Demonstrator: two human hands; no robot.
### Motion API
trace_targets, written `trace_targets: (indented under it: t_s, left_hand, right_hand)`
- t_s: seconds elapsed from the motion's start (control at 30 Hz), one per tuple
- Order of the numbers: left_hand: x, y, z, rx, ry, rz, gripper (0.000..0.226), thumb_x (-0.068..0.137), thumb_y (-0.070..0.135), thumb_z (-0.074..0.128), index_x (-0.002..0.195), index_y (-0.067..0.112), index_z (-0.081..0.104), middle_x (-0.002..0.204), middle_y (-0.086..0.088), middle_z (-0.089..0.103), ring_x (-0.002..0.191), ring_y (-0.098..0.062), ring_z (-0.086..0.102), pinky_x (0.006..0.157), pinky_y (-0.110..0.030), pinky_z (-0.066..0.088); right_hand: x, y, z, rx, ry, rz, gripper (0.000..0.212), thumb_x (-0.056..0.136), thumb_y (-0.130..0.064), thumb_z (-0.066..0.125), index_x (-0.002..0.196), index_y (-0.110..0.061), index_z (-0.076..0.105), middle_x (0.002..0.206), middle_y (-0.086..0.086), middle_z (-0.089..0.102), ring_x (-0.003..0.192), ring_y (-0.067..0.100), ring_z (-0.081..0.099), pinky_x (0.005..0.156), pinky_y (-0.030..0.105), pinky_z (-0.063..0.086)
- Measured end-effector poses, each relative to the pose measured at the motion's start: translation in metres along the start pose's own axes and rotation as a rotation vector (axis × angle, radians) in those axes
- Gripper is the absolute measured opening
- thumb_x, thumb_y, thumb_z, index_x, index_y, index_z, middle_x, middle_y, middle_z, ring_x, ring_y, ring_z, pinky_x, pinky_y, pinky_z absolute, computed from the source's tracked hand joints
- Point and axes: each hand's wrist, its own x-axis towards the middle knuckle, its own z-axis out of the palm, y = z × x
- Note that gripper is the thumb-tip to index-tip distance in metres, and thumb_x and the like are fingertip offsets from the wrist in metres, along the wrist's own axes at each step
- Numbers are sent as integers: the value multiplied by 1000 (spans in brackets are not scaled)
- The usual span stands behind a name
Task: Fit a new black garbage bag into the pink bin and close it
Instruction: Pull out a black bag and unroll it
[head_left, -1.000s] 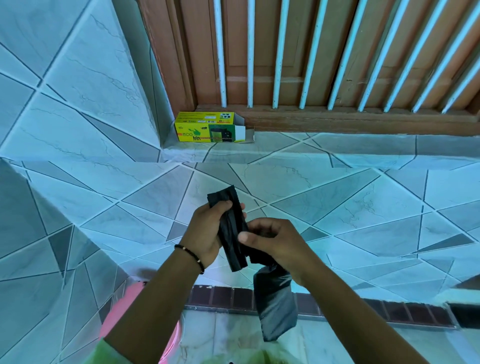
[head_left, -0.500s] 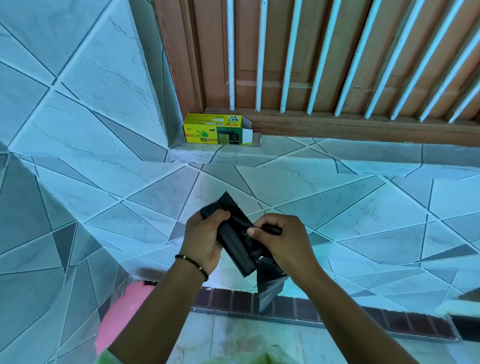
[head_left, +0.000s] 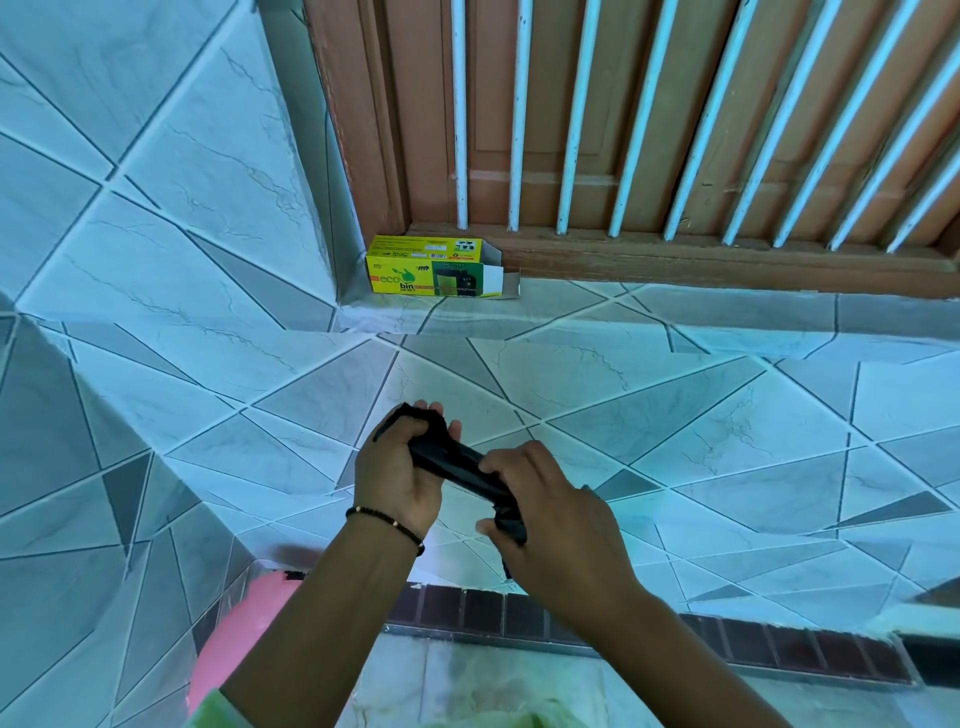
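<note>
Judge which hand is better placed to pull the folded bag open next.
Probably the right hand: it pinches the bag's lower, looser part, while the left hand clamps the bunched top as an anchor.

Readable print: one box only

The yellow box (head_left: 435, 266) at twelve o'clock, on the ledge under the wooden window frame, reads "eco bin"; its smaller print is too fine to read.

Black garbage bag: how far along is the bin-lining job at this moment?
Done: a black plastic garbage bag is out of the yellow-green cardboard box, whose end is open. In hand: left hand and right hand grip it, bunched and folded. Left: opening it, fitting it into the pink plastic bin, closing the bin.
</note>
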Motion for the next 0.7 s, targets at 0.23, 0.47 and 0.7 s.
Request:
trace_targets:
  t_s: [0.23, 0.47, 0.7]
  left_hand:
    - [-2, 4, 2, -166, -15, -53, 34, 90, -8, 32, 66, 12, 45, 58, 1, 53, 60, -10, 59, 78, -32, 49]
    - [-6, 3, 5, -86, -98, -110, 23, 90, -6, 37, 77, 7, 52, 75, -8, 59, 71, -17, 64, 74, -29, 56]
    - [-8, 14, -12, 397, -409, -18, 31, 65, 2, 69, 94, 8, 61, 94, -8, 70, 88, -20, 69, 77, -27, 58]
  right_hand:
    - [7, 17, -17, 615, -84, 389, 68, 66, -34, 80, 118, -50, 39, 100, -18, 56, 88, 0, 57, 74, 19, 45]
    - [16, 17, -10, 845, 43, 391, 29, 76, -16, 74, 98, -35, 70, 85, -15, 71, 78, 3, 64, 79, 29, 54]
    - [22, 35, -27, 1191, 106, 514, 12, 85, -14, 63, 92, -11, 71, 60, 11, 61, 37, 10, 38, 41, 18, 33]
